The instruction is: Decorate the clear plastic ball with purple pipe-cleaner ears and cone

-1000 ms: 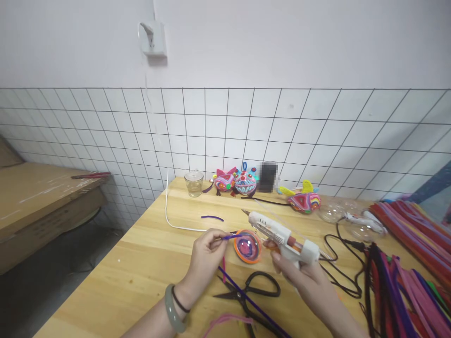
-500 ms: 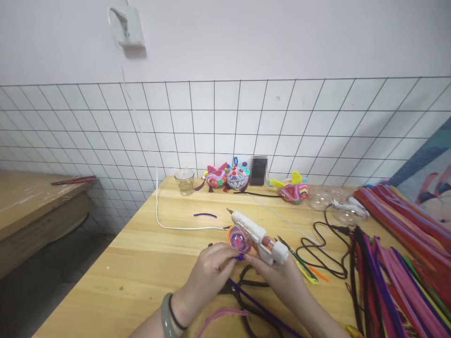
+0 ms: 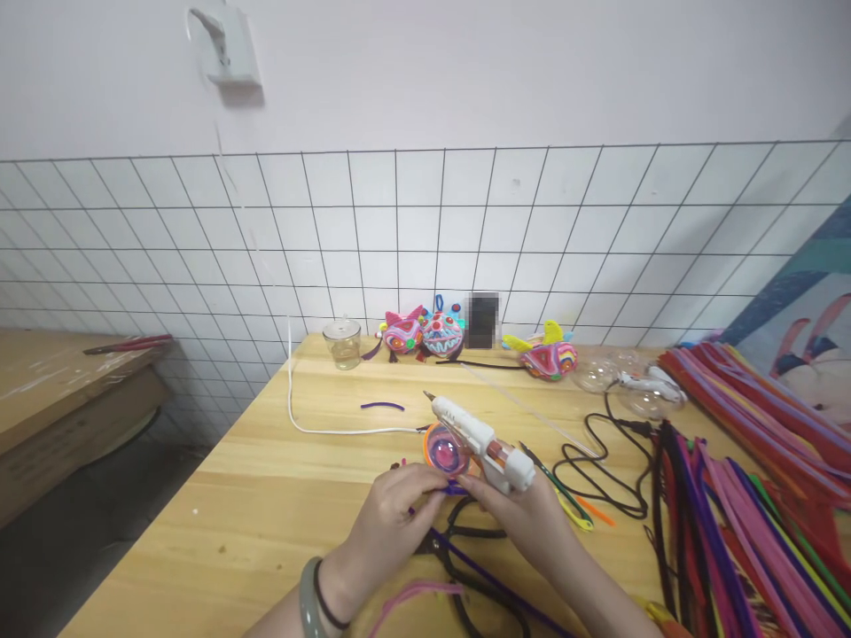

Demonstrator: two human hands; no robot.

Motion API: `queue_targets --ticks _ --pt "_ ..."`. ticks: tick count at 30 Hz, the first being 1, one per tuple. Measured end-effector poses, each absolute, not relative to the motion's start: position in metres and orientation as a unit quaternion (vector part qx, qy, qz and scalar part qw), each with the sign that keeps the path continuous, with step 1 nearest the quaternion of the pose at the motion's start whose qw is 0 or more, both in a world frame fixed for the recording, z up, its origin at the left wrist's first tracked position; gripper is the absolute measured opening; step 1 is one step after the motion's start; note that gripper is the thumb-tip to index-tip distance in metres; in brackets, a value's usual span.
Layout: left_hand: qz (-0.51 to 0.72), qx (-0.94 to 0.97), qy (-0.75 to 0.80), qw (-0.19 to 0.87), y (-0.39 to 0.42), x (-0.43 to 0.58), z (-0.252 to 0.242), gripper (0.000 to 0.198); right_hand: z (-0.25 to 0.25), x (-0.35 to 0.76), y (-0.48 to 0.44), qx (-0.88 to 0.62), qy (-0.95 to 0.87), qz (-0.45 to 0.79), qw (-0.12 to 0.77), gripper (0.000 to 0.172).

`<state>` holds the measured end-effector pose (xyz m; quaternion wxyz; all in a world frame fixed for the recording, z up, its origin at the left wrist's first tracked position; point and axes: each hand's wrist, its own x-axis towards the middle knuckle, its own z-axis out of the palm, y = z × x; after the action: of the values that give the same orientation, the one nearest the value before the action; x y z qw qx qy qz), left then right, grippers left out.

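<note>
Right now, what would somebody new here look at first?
Probably the white glue gun in the right hand, above the middle of the table. Next, the toothy creature near the tiled wall at the back, then the colourful pipe cleaners piled on the right.

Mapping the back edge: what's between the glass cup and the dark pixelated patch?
Head view: a pink-eared craft figure, then a toothy blue craft figure.
</note>
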<state>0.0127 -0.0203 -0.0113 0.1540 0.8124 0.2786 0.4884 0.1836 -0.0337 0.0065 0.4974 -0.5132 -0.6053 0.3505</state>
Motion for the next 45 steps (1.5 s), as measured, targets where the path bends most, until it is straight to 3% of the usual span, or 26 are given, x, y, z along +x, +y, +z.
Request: queue_targets --ticks 8,18,29,33,37,42,45 --pt "0.507 0.818 0.253 0.098 -0.019 0.012 -0.008 0.019 0.009 0.182 -0.035 -0.523 -0.597 0.352 0.496 0.022" --pt "0.524 0.781 0.338 0.047 -0.007 -0.003 -0.013 0.019 0.028 0.187 -0.045 -0.525 -0.560 0.404 0.498 0.027" --pt "0.563 0.742 0.364 -0.007 0.004 -0.016 -0.011 0.025 0.034 0.195 -0.050 -0.498 -0.611 0.433 0.436 0.020" --pt "0.566 0.745 0.351 -0.038 0.006 -0.020 -0.009 0.027 0.036 0.203 -0.048 -0.483 -0.658 0.425 0.393 0.029" --pt "0.547 0.761 0.340 -0.073 0.005 -0.022 -0.007 0.029 0.035 0.207 -0.048 -0.473 -0.668 0.439 0.371 0.024" --pt "0.535 0.777 0.313 -0.108 0.003 -0.024 -0.004 0.030 0.034 0.205 -0.050 -0.480 -0.645 0.444 0.396 0.025" --pt "0.525 0.784 0.308 -0.123 0.004 -0.024 -0.004 0.029 0.035 0.202 -0.052 -0.488 -0.644 0.424 0.410 0.034"
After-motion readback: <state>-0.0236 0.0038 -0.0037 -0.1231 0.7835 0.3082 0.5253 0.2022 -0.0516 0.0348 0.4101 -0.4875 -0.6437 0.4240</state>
